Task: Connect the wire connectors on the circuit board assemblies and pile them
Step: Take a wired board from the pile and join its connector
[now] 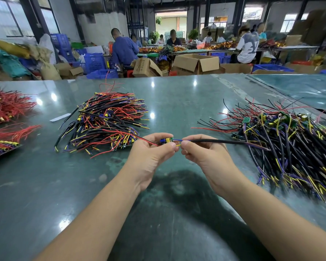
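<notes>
Connecting is the step in hand, judged from both hands meeting at centre frame above the glossy dark green worktop [177, 102]. At far left lie bundles of red wires [8, 108]. Right of them, upper centre-left, sits the neat pile of black, red, yellow and purple wired assemblies [105, 121], seemingly the finished stack. The left hand [149, 153] pinches a small green circuit board with a blue connector [165, 141], its red lead trailing towards that pile. The right hand [205, 153] has its fingers [185, 143] clamped on a black-sleeved cable with blue and yellow wire ends [215, 141], which touches the board's edge. Whether the plug is fully seated cannot be told. The next move likely calls for pressing the two together, then laying the joined piece on the left pile. At right sprawls the loose heap of boards and dark wires [280, 138], probably still unjoined. In the background, blue plastic crates [93, 62] and open cardboard boxes [196, 64] stand; their contents are not visible.
</notes>
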